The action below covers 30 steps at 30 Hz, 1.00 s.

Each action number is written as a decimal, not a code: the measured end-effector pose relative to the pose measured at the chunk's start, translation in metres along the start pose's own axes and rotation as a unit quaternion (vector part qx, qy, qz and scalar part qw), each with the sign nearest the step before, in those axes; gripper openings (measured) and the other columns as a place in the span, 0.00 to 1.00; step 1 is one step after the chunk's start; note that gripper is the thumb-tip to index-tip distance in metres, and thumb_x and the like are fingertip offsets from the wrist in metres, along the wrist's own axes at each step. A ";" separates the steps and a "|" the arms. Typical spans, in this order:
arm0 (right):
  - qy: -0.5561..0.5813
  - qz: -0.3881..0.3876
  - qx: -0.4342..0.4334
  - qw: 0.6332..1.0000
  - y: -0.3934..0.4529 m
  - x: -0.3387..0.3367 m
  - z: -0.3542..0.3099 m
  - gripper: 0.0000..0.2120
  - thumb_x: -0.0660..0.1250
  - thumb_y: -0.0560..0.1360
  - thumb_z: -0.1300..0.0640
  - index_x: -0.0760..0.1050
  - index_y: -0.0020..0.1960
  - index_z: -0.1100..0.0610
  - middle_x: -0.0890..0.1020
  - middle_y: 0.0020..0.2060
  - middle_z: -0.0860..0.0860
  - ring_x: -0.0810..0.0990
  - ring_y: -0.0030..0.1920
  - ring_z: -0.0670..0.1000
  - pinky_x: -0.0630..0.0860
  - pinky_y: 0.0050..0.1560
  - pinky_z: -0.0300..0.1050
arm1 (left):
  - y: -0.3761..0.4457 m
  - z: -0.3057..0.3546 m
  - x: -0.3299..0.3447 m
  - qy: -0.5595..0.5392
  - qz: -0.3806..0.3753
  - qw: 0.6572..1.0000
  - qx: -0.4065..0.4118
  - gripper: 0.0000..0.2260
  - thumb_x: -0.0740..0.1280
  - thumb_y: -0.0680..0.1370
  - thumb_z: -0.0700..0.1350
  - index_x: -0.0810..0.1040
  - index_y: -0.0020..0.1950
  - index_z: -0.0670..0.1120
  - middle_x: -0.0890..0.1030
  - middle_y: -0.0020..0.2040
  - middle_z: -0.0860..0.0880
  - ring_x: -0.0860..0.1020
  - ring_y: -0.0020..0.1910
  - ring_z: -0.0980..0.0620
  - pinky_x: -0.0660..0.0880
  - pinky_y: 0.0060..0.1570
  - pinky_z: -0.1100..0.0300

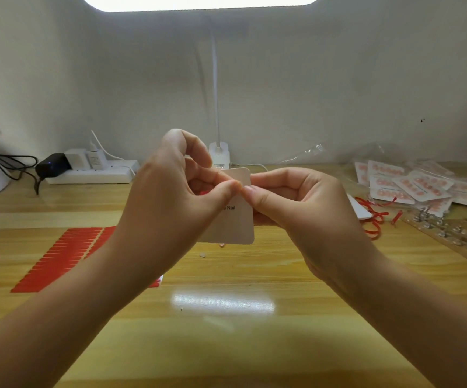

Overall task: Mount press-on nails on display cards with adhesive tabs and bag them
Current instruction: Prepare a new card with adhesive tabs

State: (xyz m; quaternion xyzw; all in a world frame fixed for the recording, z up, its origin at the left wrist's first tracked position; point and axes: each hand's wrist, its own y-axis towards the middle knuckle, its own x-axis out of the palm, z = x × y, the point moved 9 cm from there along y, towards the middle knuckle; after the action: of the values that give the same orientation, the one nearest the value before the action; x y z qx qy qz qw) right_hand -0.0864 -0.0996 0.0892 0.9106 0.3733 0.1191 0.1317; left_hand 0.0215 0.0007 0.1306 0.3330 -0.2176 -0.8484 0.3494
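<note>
Hands before card, bagged cards rightward

On the white card I hold up, I can read only the word "Nail" in dark print; my left hand covers whatever stands before it. The lamp base behind carries a small label, too blurred for me to read. The bagged cards at my right bear a line of print, too small to make out.
</note>
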 end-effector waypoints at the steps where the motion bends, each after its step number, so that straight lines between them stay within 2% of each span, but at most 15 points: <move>1: -0.016 0.009 -0.008 1.000 0.000 -0.002 0.000 0.04 0.72 0.71 0.66 0.81 0.44 0.59 0.86 0.37 0.53 0.86 0.38 0.51 0.81 0.36 0.41 | -0.001 0.001 0.001 0.003 0.000 1.000 0.003 0.15 0.72 0.69 0.48 0.66 0.44 0.53 0.84 0.37 0.50 0.83 0.37 0.55 0.81 0.41 0.50; 6: -0.080 0.032 -0.040 0.995 -0.001 -0.007 -0.005 0.04 0.72 0.71 0.65 0.80 0.43 0.57 0.86 0.37 0.53 0.86 0.39 0.51 0.83 0.43 0.49 | -0.004 0.003 0.004 -0.008 0.006 1.000 0.009 0.17 0.75 0.68 0.47 0.66 0.44 0.53 0.84 0.37 0.51 0.83 0.36 0.57 0.81 0.39 0.56; 9: -0.077 0.039 -0.060 0.994 -0.001 -0.009 -0.010 0.04 0.72 0.71 0.65 0.80 0.43 0.57 0.86 0.36 0.52 0.86 0.38 0.51 0.83 0.41 0.47 | -0.006 0.002 0.005 -0.024 0.013 1.000 0.003 0.19 0.77 0.67 0.49 0.67 0.47 0.54 0.84 0.41 0.49 0.84 0.37 0.54 0.82 0.37 0.55; 13: -0.073 0.038 -0.066 0.994 0.000 -0.011 -0.012 0.04 0.72 0.71 0.65 0.80 0.43 0.57 0.86 0.36 0.51 0.86 0.38 0.50 0.82 0.38 0.41 | -0.006 0.001 0.004 -0.018 0.021 1.000 0.000 0.22 0.77 0.65 0.52 0.68 0.51 0.56 0.80 0.45 0.52 0.82 0.36 0.57 0.78 0.33 0.66; 15: -0.066 0.036 -0.063 0.995 0.001 -0.010 -0.011 0.04 0.73 0.71 0.65 0.80 0.43 0.57 0.86 0.37 0.51 0.86 0.39 0.49 0.81 0.38 0.41 | -0.002 -0.002 -0.001 -0.010 0.029 1.000 -0.008 0.23 0.78 0.65 0.51 0.68 0.51 0.57 0.78 0.49 0.53 0.81 0.35 0.57 0.77 0.34 0.67; 20: -0.072 0.047 -0.062 0.994 0.003 -0.015 -0.012 0.04 0.71 0.72 0.65 0.80 0.43 0.57 0.86 0.37 0.52 0.86 0.40 0.51 0.83 0.43 0.48 | 0.005 -0.011 -0.005 -0.031 0.017 0.999 -0.034 0.21 0.79 0.64 0.49 0.72 0.50 0.55 0.79 0.50 0.55 0.83 0.38 0.58 0.80 0.41 0.63; 23: -0.067 0.055 -0.064 0.994 0.005 -0.020 -0.017 0.06 0.70 0.73 0.66 0.81 0.42 0.56 0.86 0.37 0.51 0.86 0.40 0.51 0.83 0.43 0.46 | 0.011 -0.018 -0.010 -0.034 0.013 0.998 -0.052 0.19 0.78 0.65 0.47 0.73 0.48 0.56 0.81 0.47 0.56 0.83 0.40 0.57 0.82 0.43 0.58; 27: -0.059 0.060 -0.063 0.994 0.007 -0.024 -0.019 0.06 0.71 0.73 0.66 0.80 0.43 0.56 0.86 0.37 0.52 0.86 0.41 0.53 0.83 0.44 0.50 | 0.013 -0.023 -0.012 -0.084 0.010 0.994 -0.068 0.20 0.78 0.60 0.52 0.74 0.48 0.56 0.83 0.45 0.57 0.84 0.43 0.53 0.81 0.49 0.49; 30: -0.062 0.056 -0.065 0.994 0.007 -0.024 -0.019 0.06 0.71 0.73 0.66 0.81 0.42 0.55 0.86 0.37 0.52 0.86 0.41 0.53 0.83 0.44 0.50 | 0.013 -0.025 -0.010 -0.101 0.006 0.993 -0.068 0.21 0.81 0.60 0.51 0.75 0.48 0.56 0.83 0.44 0.58 0.84 0.44 0.54 0.81 0.50 0.49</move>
State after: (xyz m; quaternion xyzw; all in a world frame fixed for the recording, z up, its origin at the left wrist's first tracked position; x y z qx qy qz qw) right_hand -0.1043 -0.1189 0.1069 0.9251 0.3045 0.0939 0.2066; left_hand 0.0508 -0.0038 0.1260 0.2202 -0.1959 -0.8881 0.3528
